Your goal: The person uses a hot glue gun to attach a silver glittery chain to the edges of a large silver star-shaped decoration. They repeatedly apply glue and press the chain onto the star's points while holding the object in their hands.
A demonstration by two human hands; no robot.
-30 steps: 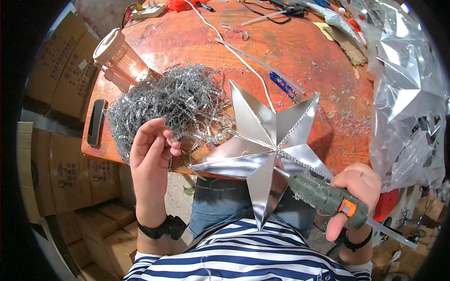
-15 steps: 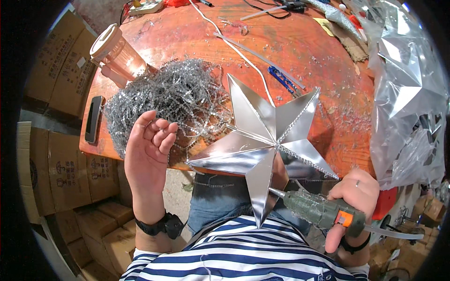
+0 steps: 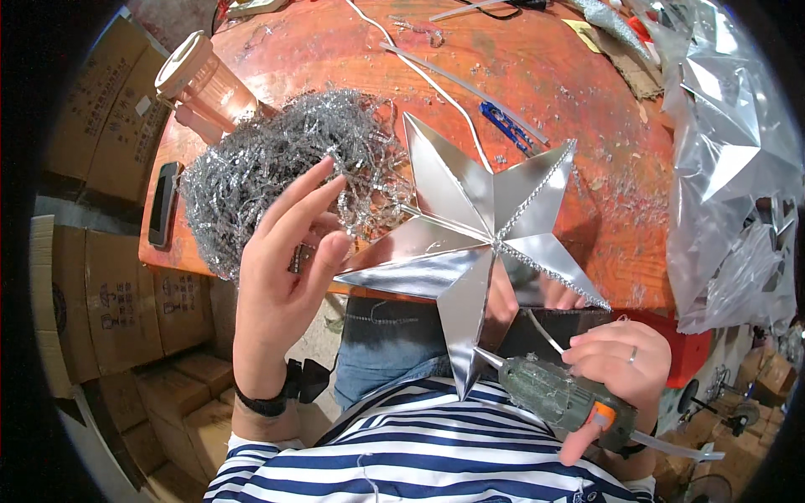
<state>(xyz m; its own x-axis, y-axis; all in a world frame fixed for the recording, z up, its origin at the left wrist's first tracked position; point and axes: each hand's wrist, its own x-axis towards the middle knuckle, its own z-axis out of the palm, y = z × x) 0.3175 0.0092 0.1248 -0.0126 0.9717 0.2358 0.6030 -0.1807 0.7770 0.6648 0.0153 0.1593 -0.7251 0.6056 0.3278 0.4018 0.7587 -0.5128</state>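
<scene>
At the far left of the worn orange table stands a pale pink lidded cup, with a flat dark phone at the table's left edge. Just right of these lies a big tangled heap of silver glitter trim.

My left hand is lifted in front of that heap, fingers spread and loose. Something small and beaded sits against the palm, but I cannot tell whether I am pinching it.

In the middle is the shiny silver five-pointed foil star, its left point close to my left thumb. From what I see, only the upper-right and right points carry beaded trim along their edges; the top, left and near points look bare, so I judge most of the edging is left to do.

My right hand is closed around the grey-green glue gun with an orange trigger, nozzle almost at the star's near tip. Far right hang clear bags of silver stars.
</scene>
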